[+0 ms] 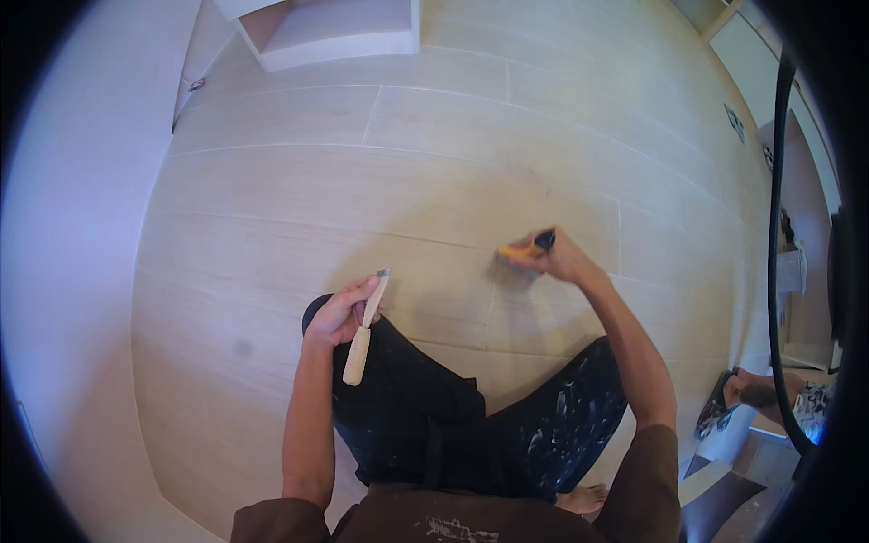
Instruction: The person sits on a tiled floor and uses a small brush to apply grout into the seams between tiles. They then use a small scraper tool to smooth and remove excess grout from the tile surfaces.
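Observation:
My left hand (339, 312) is closed round a putty knife (357, 357) with a cream handle, held over my left knee. Its pale blade points up and away from me and ends in a small grey metal tip. Farther out and to the right, my right hand (557, 260) grips a scraper (520, 251) with an orange and black handle. The scraper's grey end is down at the tiled floor (434, 181), close to a joint between tiles. Blur and shadow hide whether it touches the surface.
A white open-fronted cabinet (339, 27) stands at the far left. A white wall (81, 226) runs along the left. At the right edge are another person's leg and sandal (720, 407), a black cable-like strip (777, 226) and white shelving (747, 54). My paint-spotted trousers (561, 425) frame the near floor.

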A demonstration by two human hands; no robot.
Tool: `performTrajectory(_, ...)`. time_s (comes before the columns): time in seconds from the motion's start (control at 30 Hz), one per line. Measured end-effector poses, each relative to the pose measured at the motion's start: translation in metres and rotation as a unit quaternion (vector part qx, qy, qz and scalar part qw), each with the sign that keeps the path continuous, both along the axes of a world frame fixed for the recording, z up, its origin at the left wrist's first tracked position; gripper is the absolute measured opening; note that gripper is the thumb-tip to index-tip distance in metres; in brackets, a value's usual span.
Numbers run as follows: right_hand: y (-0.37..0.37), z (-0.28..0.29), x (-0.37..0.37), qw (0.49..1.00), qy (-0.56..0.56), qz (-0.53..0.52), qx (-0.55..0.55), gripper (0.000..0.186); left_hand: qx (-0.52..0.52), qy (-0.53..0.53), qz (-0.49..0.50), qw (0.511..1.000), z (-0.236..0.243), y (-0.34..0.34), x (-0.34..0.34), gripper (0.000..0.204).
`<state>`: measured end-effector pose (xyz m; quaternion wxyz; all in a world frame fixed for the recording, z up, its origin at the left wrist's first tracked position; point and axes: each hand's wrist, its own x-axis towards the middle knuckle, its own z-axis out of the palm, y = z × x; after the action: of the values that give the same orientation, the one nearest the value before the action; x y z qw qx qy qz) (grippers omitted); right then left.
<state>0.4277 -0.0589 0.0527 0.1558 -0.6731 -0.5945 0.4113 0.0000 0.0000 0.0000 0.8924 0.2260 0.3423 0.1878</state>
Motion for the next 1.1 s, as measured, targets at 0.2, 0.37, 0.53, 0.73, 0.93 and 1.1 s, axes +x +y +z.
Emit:
performTrajectory(0.2, 0.039, 0.026, 0.019, 0.996, -0.021, -0.061, 0.057, 0.037, -0.003, 0.019, 0.022, 1.0, -0.003, -0.001, 0.002, 0.024)
performTrajectory(0.37, 0.012, 0.013, -0.047, 0.956, 0.246, -0.147, 0.064, 0.04, -0.022, 0.006, 0.02, 1.0, -0.006, -0.003, 0.002, 0.022)
performTrajectory(0.53, 0.011, -0.042, -0.06, 0.978, 0.196, -0.045, 0.047, 0.041, -0.002, 0.011, 0.017, 1.0, -0.009, -0.001, -0.001, 0.021)
performTrajectory(0.73, 0.026, -0.021, 0.065, 0.987, 0.028, -0.15, 0.045, 0.038, -0.001, 0.013, 0.026, 1.0, -0.014, -0.006, 0.001, 0.023)
performTrajectory(0.93, -0.028, -0.002, 0.028, 0.965, 0.172, -0.184, 0.07, 0.039, 0.003, 0.029, 0.017, 0.999, -0.014, -0.005, 0.004, 0.025)
performTrajectory(1.1, -0.099, -0.039, -0.037, 0.975, 0.196, -0.061, -0.082, 0.041, 0.007, 0.041, 0.026, 0.999, -0.015, -0.007, 0.004, 0.03)
